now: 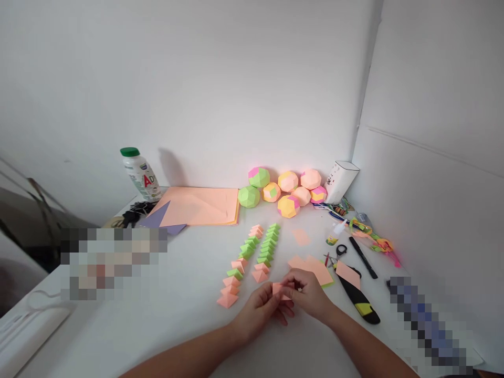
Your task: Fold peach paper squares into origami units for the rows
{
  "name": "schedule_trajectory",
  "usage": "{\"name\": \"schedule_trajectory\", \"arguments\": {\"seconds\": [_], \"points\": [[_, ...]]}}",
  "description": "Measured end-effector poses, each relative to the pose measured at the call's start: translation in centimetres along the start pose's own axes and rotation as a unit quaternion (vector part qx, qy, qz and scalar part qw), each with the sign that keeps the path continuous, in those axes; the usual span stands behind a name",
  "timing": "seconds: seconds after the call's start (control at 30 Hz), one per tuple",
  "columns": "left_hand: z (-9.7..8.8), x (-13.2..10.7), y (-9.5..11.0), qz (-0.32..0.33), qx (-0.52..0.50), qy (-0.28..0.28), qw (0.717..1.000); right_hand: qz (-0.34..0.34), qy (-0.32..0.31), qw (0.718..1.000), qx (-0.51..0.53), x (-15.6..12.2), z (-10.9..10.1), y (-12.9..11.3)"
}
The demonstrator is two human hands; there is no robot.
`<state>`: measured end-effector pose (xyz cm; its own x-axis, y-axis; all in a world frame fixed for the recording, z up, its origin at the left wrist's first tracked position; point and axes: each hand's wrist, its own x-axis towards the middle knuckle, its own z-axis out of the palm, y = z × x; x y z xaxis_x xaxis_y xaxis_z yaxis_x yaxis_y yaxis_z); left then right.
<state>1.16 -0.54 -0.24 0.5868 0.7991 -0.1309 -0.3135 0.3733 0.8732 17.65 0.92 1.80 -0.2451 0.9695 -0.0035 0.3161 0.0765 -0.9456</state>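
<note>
Between my two hands, low in the middle of the head view, is a small piece of salmon-coloured paper (277, 288). My left hand (258, 307) pinches its left side, fingers closed. On the right side, my right hand (303, 287) grips the same paper with thumb and fingers together. Just beyond lie two rows of folded paper units, a left row (231, 292) in salmon and green and a right row (268, 251) mostly green. A stack of salmon paper sheets (318, 270) lies beside my right hand, partly covered by it.
Several faceted paper balls (289, 207) stand by the wall. Large salmon sheets (197, 202) and a white bottle (139, 173) are at back left. Scissors (340, 251), a glue bottle (336, 233), a black pen (363, 257) and a black-and-yellow tool (360, 302) lie to the right.
</note>
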Motion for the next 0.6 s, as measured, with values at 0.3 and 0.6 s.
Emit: {"name": "schedule_trajectory", "arguments": {"seconds": [0.3, 0.6], "points": [[-0.1, -0.3, 0.0, -0.003, 0.038, -0.003, 0.999, 0.041, -0.048, 0.997, 0.049, -1.1, 0.2, 0.7], [0.1, -0.5, 0.3, -0.018, 0.044, 0.003, 0.999, 0.041, -0.020, 0.997, 0.056, -1.2, 0.3, 0.0]]}}
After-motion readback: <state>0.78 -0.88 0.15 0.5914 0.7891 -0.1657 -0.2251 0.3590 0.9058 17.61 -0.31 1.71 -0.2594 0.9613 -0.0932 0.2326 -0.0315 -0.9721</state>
